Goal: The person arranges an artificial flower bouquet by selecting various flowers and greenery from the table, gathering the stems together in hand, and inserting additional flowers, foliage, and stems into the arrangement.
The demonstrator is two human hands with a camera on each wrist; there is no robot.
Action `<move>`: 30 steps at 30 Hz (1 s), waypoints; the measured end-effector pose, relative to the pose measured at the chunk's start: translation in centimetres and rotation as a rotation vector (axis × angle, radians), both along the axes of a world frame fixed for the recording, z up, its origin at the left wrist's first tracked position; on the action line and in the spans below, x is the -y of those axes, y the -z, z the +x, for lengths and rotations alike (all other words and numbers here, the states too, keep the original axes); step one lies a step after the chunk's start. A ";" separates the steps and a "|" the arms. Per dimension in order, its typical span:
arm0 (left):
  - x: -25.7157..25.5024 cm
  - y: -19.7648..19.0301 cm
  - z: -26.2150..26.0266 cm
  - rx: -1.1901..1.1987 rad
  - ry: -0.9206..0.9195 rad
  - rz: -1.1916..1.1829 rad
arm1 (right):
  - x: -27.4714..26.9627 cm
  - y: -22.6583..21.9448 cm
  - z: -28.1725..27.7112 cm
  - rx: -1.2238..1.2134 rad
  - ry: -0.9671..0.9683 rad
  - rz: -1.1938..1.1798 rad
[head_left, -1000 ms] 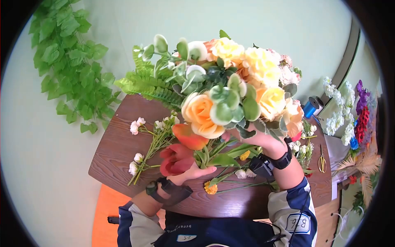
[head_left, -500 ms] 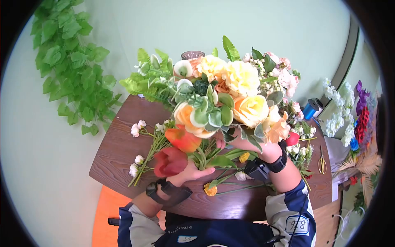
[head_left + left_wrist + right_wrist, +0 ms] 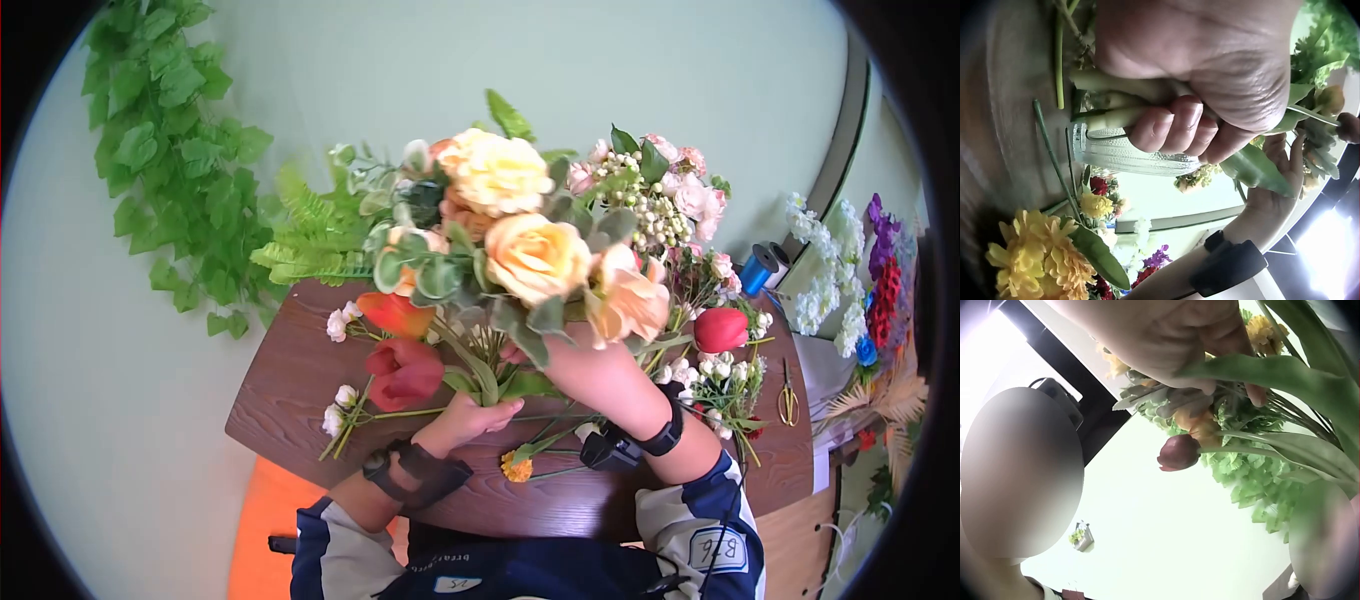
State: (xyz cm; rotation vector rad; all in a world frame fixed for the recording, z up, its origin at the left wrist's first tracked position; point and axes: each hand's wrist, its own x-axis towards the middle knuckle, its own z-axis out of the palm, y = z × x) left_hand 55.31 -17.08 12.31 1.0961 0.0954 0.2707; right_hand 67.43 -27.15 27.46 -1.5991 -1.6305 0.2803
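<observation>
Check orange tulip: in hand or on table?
In hand: the orange tulip has its stem running into the left hand in the head view; the left wrist view shows fingers curled round thick green stems.

Green trailing leaves (image 3: 138, 146) hang down the pale wall (image 3: 350, 60) at the left of the head view. A brown wood-grain table (image 3: 270, 405) carries gold-handled scissors (image 3: 789, 405) near its right edge; a blue spool (image 3: 757, 271) sits at its far right corner – just beside a second spool (image 3: 779, 262). Beyond that edge are white blossoms (image 3: 815, 297), purple flowers (image 3: 881, 235), red flowers (image 3: 883, 290) and a blue bloom (image 3: 866, 349) (pale feathery fronds (image 3: 865, 398) spread nearby). Something orange (image 3: 262, 525) – only partly visible – shows below the table.
</observation>
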 end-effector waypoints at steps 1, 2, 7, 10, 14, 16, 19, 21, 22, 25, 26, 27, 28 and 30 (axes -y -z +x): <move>0.0 0.2 0.0 -0.002 -0.005 -0.002 | 0.9 0.3 -0.1 0.236 0.019 0.161; 0.0 0.3 0.0 0.000 -0.018 -0.003 | 1.2 0.6 -0.5 0.234 0.015 0.161; 0.3 -0.4 -0.2 0.008 -0.051 0.003 | 2.8 0.0 -2.0 0.429 0.135 0.314; 0.3 0.0 -0.3 0.007 -0.042 -0.048 | 4.0 -0.7 -1.5 0.499 0.106 0.291; -0.6 2.7 0.1 -0.137 -0.044 -0.168 | 6.2 -3.6 1.0 0.029 -0.322 -0.009; -0.1 0.1 -0.4 0.028 -0.021 -0.103 | 6.9 -3.8 2.4 -0.019 -0.461 0.069; -0.7 0.4 -0.1 0.080 0.006 -0.100 | 8.0 -4.7 4.5 -0.038 -0.673 -0.051; -1.1 1.0 0.1 0.078 0.013 -0.089 | 8.7 -4.4 5.4 0.002 -0.720 -0.192; -1.2 1.2 0.0 0.072 0.016 -0.091 | 8.7 -4.2 5.5 -0.004 -0.717 -0.192; -1.3 0.8 0.1 0.109 0.025 -0.048 | 7.9 -3.3 6.3 0.251 -0.398 -0.400; -1.3 0.8 0.1 0.123 0.026 -0.065 | 7.2 -2.4 6.6 0.244 -0.397 -0.398; -1.2 0.7 0.0 0.139 0.028 -0.081 | 6.5 -1.7 6.9 0.201 -0.308 -0.387; -1.2 0.7 0.0 0.136 0.029 -0.077 | 6.0 -1.5 6.8 0.159 -0.220 -0.376; -1.4 0.6 0.0 0.125 0.069 -0.012 | 5.2 -1.5 6.3 0.106 -0.182 -0.358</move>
